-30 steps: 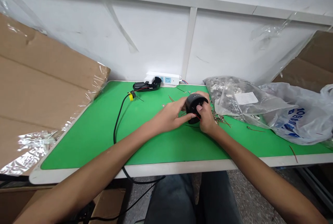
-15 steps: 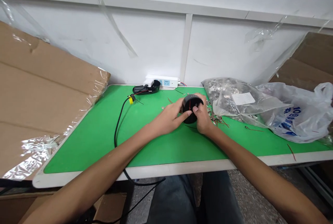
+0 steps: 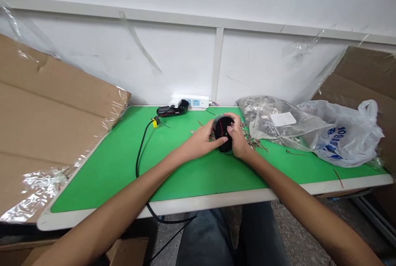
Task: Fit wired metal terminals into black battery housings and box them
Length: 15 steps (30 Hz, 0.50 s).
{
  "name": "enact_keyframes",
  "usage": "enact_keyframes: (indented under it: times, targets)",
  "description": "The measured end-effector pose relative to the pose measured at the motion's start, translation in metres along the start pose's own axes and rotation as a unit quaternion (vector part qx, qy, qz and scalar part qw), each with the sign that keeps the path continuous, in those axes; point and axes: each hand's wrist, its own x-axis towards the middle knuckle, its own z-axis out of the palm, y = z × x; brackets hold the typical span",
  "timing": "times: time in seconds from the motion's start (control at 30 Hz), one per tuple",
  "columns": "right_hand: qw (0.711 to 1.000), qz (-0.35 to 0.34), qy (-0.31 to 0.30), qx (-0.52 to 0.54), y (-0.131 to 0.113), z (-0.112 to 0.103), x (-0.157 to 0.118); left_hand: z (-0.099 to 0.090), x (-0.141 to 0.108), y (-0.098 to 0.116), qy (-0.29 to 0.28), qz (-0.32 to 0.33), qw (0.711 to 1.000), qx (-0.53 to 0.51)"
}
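Between both hands is a round black plastic housing [image 3: 225, 145], hollow side toward me, with a red wire [image 3: 221, 126] inside it. My left hand [image 3: 204, 139] grips its left side, thumb across the lower front. From the right, my right hand [image 3: 239, 139] holds it, fingers behind and thumb at the opening. Whether the right thumb presses a small part inside is too small to tell. Close behind the right hand lies a heap of small metal pieces with red wires [image 3: 253, 142] on the green tabletop [image 3: 185, 179].
A black device [image 3: 173, 109] with a black cable [image 3: 137, 154] and yellow tag lies by a white power strip [image 3: 198, 102]. Bags of metal parts [image 3: 262, 113] and a white plastic bag [image 3: 343, 134] sit at right. Cardboard [image 3: 55, 113] leans at left. Loose wires [image 3: 338, 178] lie near the front edge.
The black housing has tilted so its hollow side faces me more, and the red wire shows longer. Both hands keep hold of it. The camera view has shifted slightly.
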Motion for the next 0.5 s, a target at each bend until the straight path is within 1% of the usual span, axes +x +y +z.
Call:
enact_keyframes:
  times: [0.1, 0.17, 0.23, 0.27, 0.33, 0.4, 0.43, 0.47, 0.5]
  targets:
    - [1.000, 0.013, 0.008, 0.007, -0.003, 0.000, 0.002, 0.000, 0.001, -0.002, 0.014, 0.010, 1.000, -0.018]
    - [0.998, 0.037, 0.020, 0.039, -0.005, -0.001, 0.006, -0.003, 0.001, -0.002, 0.036, 0.030, 0.999, -0.001]
    - [0.993, 0.074, 0.019, 0.090, -0.006, -0.003, 0.011, -0.008, 0.001, 0.000, 0.068, 0.075, 0.993, 0.055]
    - [0.989, 0.095, 0.009, 0.117, -0.007, -0.004, 0.014, -0.011, 0.001, 0.001, 0.076, 0.111, 0.986, 0.096]
    - [0.977, 0.134, -0.022, 0.162, -0.010, -0.007, 0.019, -0.016, 0.000, 0.004, 0.071, 0.218, 0.956, 0.182]
    - [0.963, 0.167, -0.056, 0.205, -0.014, -0.008, 0.022, -0.017, 0.000, 0.007, 0.062, 0.335, 0.908, 0.245]
    - [0.953, 0.182, -0.076, 0.228, -0.016, -0.007, 0.023, -0.017, -0.001, 0.008, 0.067, 0.379, 0.883, 0.268]
    - [0.943, 0.195, -0.094, 0.252, -0.018, -0.007, 0.023, -0.016, -0.001, 0.009, 0.076, 0.408, 0.863, 0.288]
    - [0.933, 0.206, -0.108, 0.273, -0.021, -0.006, 0.023, -0.014, -0.002, 0.010, 0.086, 0.423, 0.849, 0.305]
